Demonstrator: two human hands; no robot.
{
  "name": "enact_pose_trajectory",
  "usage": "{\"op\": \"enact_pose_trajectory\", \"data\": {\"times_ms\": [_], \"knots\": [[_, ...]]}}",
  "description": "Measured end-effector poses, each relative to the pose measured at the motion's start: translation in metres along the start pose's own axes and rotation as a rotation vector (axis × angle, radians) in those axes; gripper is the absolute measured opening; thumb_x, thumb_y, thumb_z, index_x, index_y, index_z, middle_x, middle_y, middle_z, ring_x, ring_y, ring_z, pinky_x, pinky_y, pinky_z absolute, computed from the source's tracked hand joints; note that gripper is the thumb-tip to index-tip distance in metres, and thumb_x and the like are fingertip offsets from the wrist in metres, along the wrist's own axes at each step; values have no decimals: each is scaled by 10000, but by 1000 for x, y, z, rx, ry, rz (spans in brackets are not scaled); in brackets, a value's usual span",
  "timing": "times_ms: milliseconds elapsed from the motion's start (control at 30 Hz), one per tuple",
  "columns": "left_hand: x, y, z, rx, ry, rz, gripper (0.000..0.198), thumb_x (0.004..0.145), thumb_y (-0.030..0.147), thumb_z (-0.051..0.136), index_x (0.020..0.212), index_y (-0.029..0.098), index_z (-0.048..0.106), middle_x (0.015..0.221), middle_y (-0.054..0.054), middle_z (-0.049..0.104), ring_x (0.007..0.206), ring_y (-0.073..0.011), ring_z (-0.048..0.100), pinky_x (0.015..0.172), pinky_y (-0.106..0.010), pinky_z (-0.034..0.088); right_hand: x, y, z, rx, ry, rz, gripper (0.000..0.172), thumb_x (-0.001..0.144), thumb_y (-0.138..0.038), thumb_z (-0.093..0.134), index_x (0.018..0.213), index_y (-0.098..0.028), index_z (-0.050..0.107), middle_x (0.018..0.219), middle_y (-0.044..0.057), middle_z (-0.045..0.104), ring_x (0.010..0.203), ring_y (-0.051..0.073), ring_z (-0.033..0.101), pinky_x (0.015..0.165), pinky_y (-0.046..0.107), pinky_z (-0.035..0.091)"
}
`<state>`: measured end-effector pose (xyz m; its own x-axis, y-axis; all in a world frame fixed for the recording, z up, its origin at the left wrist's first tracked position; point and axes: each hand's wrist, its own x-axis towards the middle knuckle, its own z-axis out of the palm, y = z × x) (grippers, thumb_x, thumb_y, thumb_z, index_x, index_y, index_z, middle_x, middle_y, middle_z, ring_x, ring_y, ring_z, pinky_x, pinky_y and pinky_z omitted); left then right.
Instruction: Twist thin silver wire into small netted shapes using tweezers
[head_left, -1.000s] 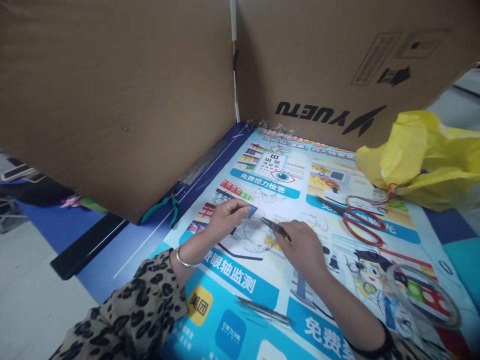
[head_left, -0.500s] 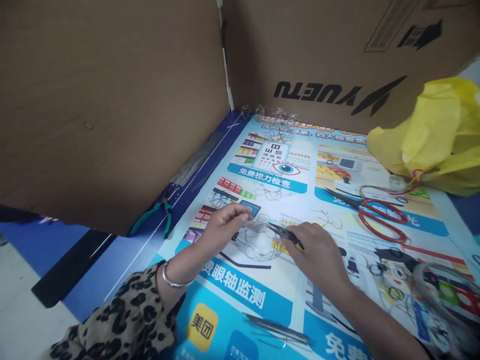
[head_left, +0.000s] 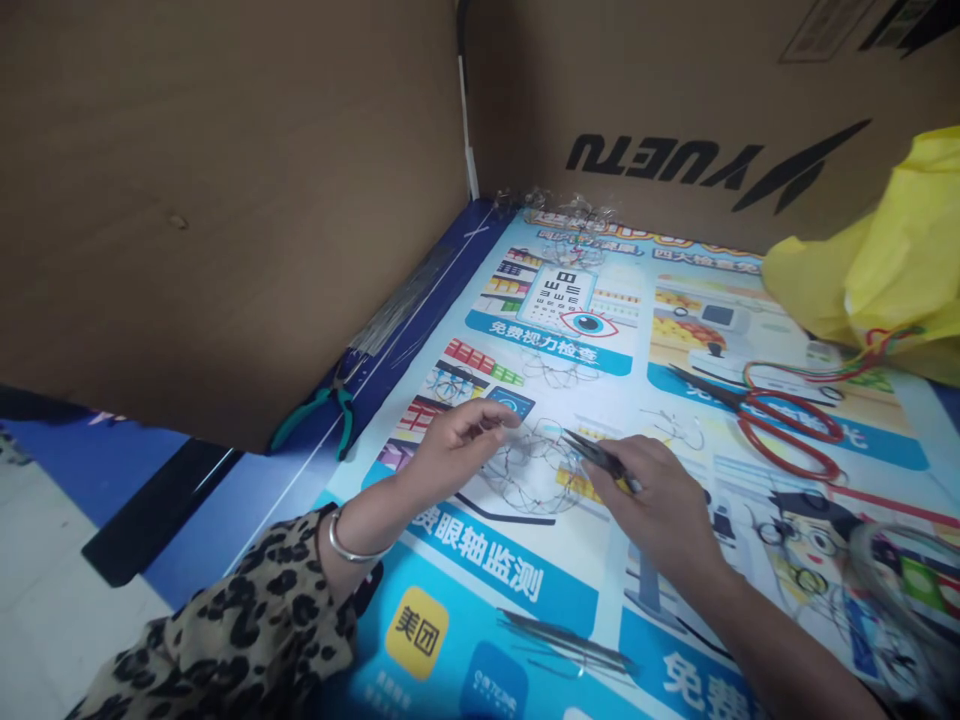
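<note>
My left hand (head_left: 469,440) is closed, thumb and forefinger pinched at the edge of a thin wire frame (head_left: 536,475) of looped strands. The wire between the fingertips is too fine to see clearly. My right hand (head_left: 664,495) grips a pair of pliers (head_left: 604,460) with dark narrow jaws and yellow on the handle. The jaw tips point left, towards the fingertips of my left hand and just above the wire frame, a short gap away. Whether the jaws hold any wire cannot be made out.
Red-handled scissors (head_left: 787,425) lie to the right, near a yellow bag (head_left: 877,250). Teal-handled pliers (head_left: 319,415) rest by the cardboard wall (head_left: 225,220). Cut wires (head_left: 566,640) lie in front, a wire coil (head_left: 870,560) at right, more wire pieces (head_left: 577,212) at the back.
The whole view has shifted a little. The pliers' tips have drawn slightly away from my left fingertips, to the right. Both hands keep their grips.
</note>
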<state>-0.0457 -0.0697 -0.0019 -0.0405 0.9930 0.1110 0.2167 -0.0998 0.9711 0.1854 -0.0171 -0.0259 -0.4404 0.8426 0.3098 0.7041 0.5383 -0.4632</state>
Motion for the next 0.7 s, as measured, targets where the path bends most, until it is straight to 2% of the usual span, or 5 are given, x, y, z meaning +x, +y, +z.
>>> {"op": "enact_pose_trajectory", "data": {"times_ms": [133,267,400,533,700], "knots": [[-2,0,0,61,-16,-6,201,819,236,537,999,188,611,963,-62,645,854,-157,590,744,-275,480,-4,-8,-6,163,79,50,176,798,-351,545,876,-211,618,825,44,641,772,186,598,676,306,478],[-1,1,1,72,-20,-20,199,815,213,524,987,182,620,940,-61,656,831,-154,600,722,-270,479,-6,-21,-19,243,64,-24,122,790,-286,560,882,-223,609,845,42,644,781,179,606,689,299,491],[-2,3,1,48,-19,-12,206,811,204,514,984,176,622,954,-58,661,834,-153,601,725,-268,474,-5,-32,-28,249,24,-106,147,771,-209,561,909,-237,604,850,38,644,809,181,603,700,300,490],[-3,4,-1,74,-47,-20,256,789,171,498,1013,171,622,890,-50,642,744,-134,576,648,-243,459,-9,-32,-23,197,-38,-208,195,760,-158,545,930,-231,605,822,31,641,788,168,591,681,291,482],[-5,5,-7,111,-134,-52,379,738,124,479,1092,186,599,852,-36,600,692,-124,555,595,-230,445,-12,-27,-13,125,-73,-280,171,780,-187,518,921,-219,610,814,49,642,780,178,582,688,321,473]]}}
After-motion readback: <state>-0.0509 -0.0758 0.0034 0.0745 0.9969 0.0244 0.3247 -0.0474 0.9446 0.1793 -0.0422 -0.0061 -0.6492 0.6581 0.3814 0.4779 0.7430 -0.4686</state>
